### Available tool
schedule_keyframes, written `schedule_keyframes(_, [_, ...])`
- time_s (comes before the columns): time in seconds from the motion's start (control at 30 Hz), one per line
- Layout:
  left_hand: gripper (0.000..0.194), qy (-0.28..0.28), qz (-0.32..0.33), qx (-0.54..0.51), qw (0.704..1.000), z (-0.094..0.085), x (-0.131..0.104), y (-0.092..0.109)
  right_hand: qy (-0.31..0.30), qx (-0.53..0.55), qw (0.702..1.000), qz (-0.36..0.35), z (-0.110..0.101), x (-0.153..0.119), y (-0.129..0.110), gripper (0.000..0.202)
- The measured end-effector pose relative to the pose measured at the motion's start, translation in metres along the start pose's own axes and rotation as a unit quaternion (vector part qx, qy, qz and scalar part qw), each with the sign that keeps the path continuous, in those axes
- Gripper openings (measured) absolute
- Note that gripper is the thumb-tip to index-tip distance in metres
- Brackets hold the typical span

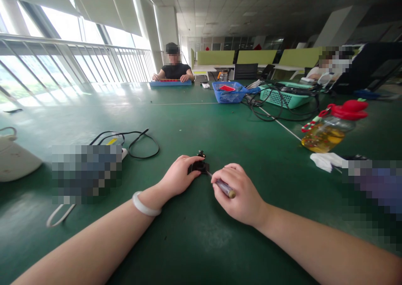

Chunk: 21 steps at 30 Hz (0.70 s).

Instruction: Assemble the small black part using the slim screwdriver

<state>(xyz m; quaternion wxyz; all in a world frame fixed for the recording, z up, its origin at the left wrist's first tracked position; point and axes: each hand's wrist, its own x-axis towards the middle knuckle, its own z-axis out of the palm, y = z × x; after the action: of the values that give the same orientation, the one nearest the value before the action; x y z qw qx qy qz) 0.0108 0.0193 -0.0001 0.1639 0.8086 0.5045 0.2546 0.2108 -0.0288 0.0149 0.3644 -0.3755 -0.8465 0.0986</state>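
Bare forearms [94, 239] reach in from the lower left and lower right corners over the green table [194, 255]. At the left edge sits an off-white object [17, 159], cut off by the frame; beside it lies a pixelated item [88, 172], with a black cable [143, 155] looping off toward the centre. Left hand [176, 174], bracelet [146, 205] at its wrist, has thumb and fingers part-way closed around a small black part [199, 166] at the middle of the frame, pressing it against the table or just above; which, I cannot tell. Just right of it, the right hand [238, 193] is curled firmly around a screwdriver [225, 188], its shaft pointing at the part; whether the tip is seated is too small to see. If the tip slips under sideways force, it could scratch the part or jab the left fingertips; a loose left grip could let the part twist away. A red-lidded bottle [329, 130] stands at right, well apart from the work.
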Motion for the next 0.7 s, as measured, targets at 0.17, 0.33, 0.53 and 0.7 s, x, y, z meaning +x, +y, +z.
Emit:
schedule_keyframes(0.17, [0.041, 0.000, -0.008, 0.013, 1.000, -0.0005, 0.0007, -0.0008, 0.013, 0.015, 1.000, 0.002, -0.0009, 0.0005, -0.0013, 0.008])
schedule_keyframes(0.33, [0.042, -0.012, 0.013, 0.026, 0.999, -0.0004, 0.0001, -0.0020, 0.039, 0.043, 0.998, 0.005, -0.0026, 0.0025, -0.0026, 0.009])
schedule_keyframes(0.53, [0.047, -0.026, 0.031, 0.029, 0.999, -0.0012, -0.0001, -0.0002, 0.033, 0.046, 0.998, 0.010, -0.0021, 0.0028, -0.0021, 0.009])
schedule_keyframes(0.7, [0.045, -0.017, 0.033, 0.031, 0.999, 0.0003, -0.0003, -0.0004, 0.039, 0.054, 0.998, 0.015, -0.0013, 0.0035, 0.0006, 0.007])
